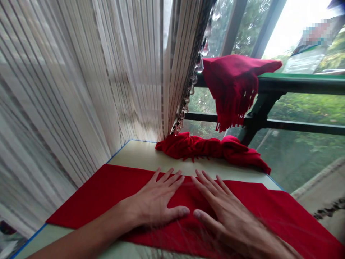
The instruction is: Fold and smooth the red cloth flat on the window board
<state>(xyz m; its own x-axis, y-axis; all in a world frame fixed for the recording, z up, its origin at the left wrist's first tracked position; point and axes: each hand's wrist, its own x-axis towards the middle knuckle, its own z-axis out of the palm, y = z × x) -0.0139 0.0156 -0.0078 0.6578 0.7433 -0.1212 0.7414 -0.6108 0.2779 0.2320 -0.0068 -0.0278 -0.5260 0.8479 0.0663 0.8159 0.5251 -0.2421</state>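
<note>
A red cloth (pixel 102 196), which looks like a scarf, lies spread flat across a pale table (pixel 137 149). My left hand (pixel 159 201) rests on it palm down, fingers spread, near its far edge. Beside it, my right hand (pixel 221 207) is also laid flat on the cloth with fingers apart. The two thumbs point toward each other with a small gap between them. Neither hand grips anything. The cloth's right end runs toward the lower right corner of the view.
Along the table's far edge lies a crumpled red fringed scarf (pixel 210 147). Another red fringed scarf (pixel 234 82) hangs over a dark green rail (pixel 302 84) by the window. A striped sheer curtain (pixel 107 72) with bead trim borders the left side.
</note>
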